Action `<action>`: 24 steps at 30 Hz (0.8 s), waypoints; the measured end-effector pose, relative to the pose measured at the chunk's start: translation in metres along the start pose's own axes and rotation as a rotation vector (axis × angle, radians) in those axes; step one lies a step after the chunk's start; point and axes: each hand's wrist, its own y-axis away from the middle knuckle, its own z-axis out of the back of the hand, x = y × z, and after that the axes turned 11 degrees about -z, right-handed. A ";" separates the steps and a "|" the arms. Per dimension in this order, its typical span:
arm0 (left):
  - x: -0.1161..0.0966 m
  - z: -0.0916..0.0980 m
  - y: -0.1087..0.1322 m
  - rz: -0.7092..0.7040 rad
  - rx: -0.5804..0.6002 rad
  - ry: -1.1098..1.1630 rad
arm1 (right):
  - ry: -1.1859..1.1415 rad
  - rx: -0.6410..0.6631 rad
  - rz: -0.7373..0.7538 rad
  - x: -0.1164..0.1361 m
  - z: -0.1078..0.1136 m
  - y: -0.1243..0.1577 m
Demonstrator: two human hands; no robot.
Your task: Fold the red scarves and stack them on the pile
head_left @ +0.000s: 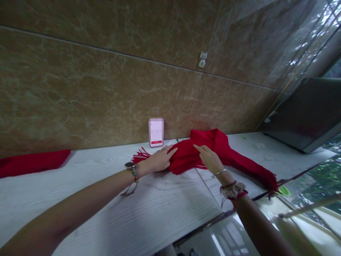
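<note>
A red scarf (183,156) with fringed ends lies bunched on the white wood-grain counter. My left hand (161,158) is closed on its left part, near one fringe, with a finger and thumb showing on top. On the scarf's right side my right hand (210,159) grips the cloth, its index finger stretched along the top and the other fingers curled and partly hidden. From there a long flat length of the scarf runs right, and its fringe hangs at the counter's front edge.
A phone (156,132) with a lit screen leans against the brown marbled wall (106,92). Another red cloth (34,163) lies at the far left. A dark grey box-like object (306,110) stands at the right, and a green item (284,191) sits by the counter edge (202,224).
</note>
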 end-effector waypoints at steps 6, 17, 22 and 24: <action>-0.022 0.015 -0.006 0.108 0.038 -0.097 | 0.001 -0.065 0.000 -0.003 0.010 -0.010; -0.050 0.000 0.004 0.029 0.098 -0.102 | -0.082 0.109 0.103 -0.014 -0.018 0.008; -0.049 0.011 0.003 0.214 -0.004 0.017 | -0.142 0.158 0.158 -0.014 -0.006 -0.005; -0.052 0.012 -0.003 0.232 -0.064 0.008 | -0.144 0.195 0.173 -0.016 -0.005 -0.010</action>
